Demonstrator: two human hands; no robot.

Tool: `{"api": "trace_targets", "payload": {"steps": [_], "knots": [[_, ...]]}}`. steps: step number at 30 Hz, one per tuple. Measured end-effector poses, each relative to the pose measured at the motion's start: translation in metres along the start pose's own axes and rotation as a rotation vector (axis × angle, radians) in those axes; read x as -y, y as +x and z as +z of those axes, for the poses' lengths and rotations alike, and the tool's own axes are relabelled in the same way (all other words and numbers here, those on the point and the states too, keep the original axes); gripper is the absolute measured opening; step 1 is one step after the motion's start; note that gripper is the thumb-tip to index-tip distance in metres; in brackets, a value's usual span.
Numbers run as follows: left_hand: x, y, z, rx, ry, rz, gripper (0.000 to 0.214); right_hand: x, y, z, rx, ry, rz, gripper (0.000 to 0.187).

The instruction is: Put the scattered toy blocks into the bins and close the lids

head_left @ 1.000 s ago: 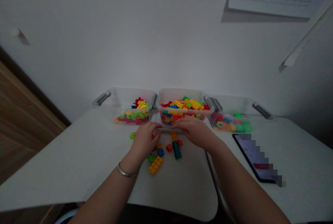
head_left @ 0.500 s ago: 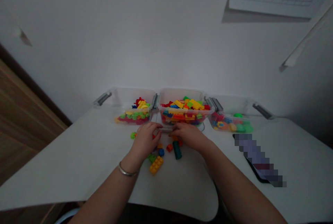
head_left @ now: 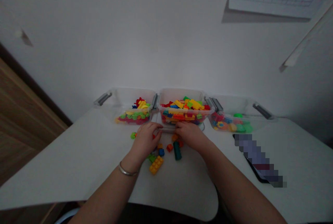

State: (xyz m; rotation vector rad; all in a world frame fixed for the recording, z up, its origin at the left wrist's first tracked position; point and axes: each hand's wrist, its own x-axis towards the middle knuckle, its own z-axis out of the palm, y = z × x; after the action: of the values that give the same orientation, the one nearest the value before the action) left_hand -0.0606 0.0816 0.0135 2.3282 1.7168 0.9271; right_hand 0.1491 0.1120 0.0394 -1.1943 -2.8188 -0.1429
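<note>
My left hand (head_left: 145, 140) and my right hand (head_left: 191, 135) rest on the white table (head_left: 85, 161) just in front of the middle clear bin (head_left: 182, 94). Both have their fingers curled. Between them they pinch the two ends of a pale grey long piece (head_left: 167, 130). Loose bricks lie under and just behind the hands: a yellow brick (head_left: 156, 165), a dark green brick (head_left: 177, 150), a blue one (head_left: 161, 152), an orange one (head_left: 169, 147) and a green one (head_left: 133, 135). A bracelet (head_left: 126, 172) circles my left wrist.
Three clear bins with grey handles stand along the wall: a left bin (head_left: 122, 94), the middle one heaped with bricks, and a right bin (head_left: 234, 102) with round pieces. A dark flat device (head_left: 260, 175) lies at the right. The table edge curves in near me.
My right hand has drawn in to the left, closer to my left hand, and the pale grey piece now shows between their fingertips. The left hand has barely moved.
</note>
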Motion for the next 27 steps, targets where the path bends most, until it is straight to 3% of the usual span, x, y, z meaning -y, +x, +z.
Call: {"api": "trace_targets", "payload": {"steps": [5, 7, 11, 16, 18, 22, 27], "knots": [[0.003, 0.0, 0.002, -0.008, -0.015, 0.021, 0.018, 0.002, -0.004, -0.014, -0.023, 0.052, -0.054, 0.02], [0.004, 0.0, 0.003, -0.003, -0.016, 0.024, 0.018, 0.004, -0.008, -0.024, -0.091, 0.118, -0.079, 0.022], [0.005, 0.0, 0.003, 0.008, -0.028, 0.033, 0.019, 0.0, -0.019, -0.044, -0.368, 0.241, -0.024, 0.03], [0.005, 0.0, 0.002, 0.008, -0.037, 0.025, 0.019, -0.027, -0.03, -0.054, -0.758, 0.168, 0.224, 0.022], [0.004, 0.0, 0.002, 0.012, -0.039, 0.023, 0.019, -0.04, -0.033, -0.053, -0.855, 0.139, 0.336, 0.022], [0.003, 0.0, 0.003, 0.009, -0.034, 0.013, 0.02, -0.062, -0.039, -0.046, -0.903, 0.109, 0.499, 0.027], [0.003, 0.0, 0.005, 0.012, -0.032, 0.016, 0.019, -0.074, -0.038, -0.034, -0.798, 0.102, 0.546, 0.032]]}}
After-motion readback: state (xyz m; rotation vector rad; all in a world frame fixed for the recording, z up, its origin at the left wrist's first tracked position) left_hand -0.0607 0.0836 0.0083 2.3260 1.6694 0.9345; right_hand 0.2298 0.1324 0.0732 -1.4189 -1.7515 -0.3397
